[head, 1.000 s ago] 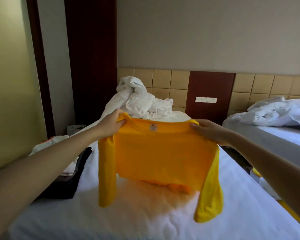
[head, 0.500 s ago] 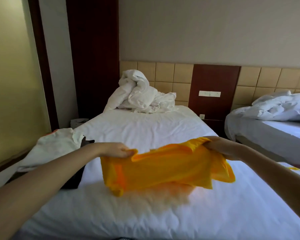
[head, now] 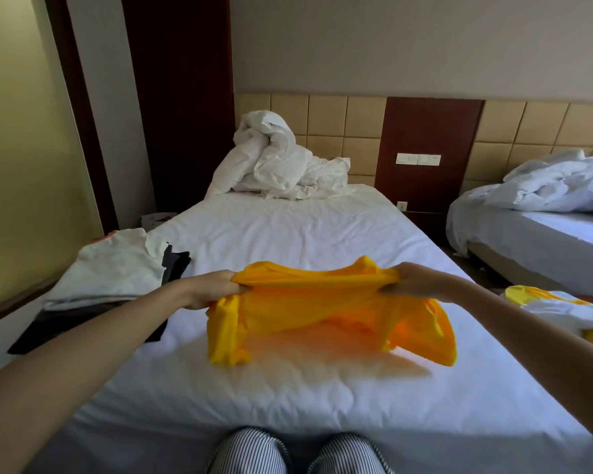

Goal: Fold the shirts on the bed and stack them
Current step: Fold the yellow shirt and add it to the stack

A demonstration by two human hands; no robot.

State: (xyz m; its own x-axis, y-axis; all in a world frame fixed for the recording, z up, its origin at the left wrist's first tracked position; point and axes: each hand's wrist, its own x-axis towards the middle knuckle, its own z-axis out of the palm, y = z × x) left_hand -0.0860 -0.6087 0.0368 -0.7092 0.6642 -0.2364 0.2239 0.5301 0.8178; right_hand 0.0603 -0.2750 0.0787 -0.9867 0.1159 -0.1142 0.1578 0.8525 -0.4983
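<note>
Nearest the camera, two knees in striped trousers [head: 298, 453] sit at the foot edge of the bed [head: 288, 388], which is covered by a white sheet.

Beyond them, a yellow shirt [head: 322, 302] is held over the middle of the mattress. The left hand [head: 209, 292] grips its upper edge at one end, fingers curled round bunched cloth. The right hand [head: 421, 282] grips the opposite end in the same way. The upper edge is stretched between the hands; the lower part and both sleeves hang down and touch the sheet.

On the left side of the bed lies a stack of folded clothes [head: 117, 271], a white garment on top and dark ones beneath. At the right edge is a loose heap of yellow and white garments [head: 558, 309].

At the far end, a crumpled white duvet [head: 281, 162] rests against the tiled headboard [head: 350, 121]. A switch plate [head: 418, 159] is fixed to the dark panel beside it. A second bed [head: 545, 227] with rumpled bedding stands to the right.
</note>
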